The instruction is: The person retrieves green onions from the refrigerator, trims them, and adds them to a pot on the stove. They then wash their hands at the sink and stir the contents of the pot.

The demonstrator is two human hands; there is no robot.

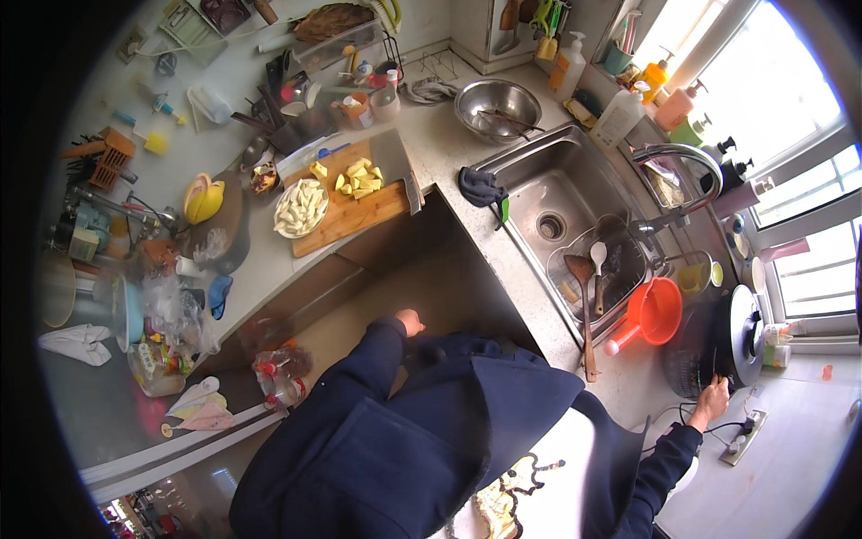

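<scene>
My right hand touches the side of a black pot or cooker with a lid, at the far right of the counter; its fingertips are partly hidden against the pot. My left hand hangs in front of my body over the floor, its fingers curled, with nothing visible in it. At the upper left, a wooden cutting board bears a plate of pale cut pieces, yellowish chunks and a cleaver.
A steel sink with a faucet lies ahead, a wooden spatula across its edge. Beside it are a red plastic dipper, a steel bowl and a dark cloth. A power strip with cords is near my right hand.
</scene>
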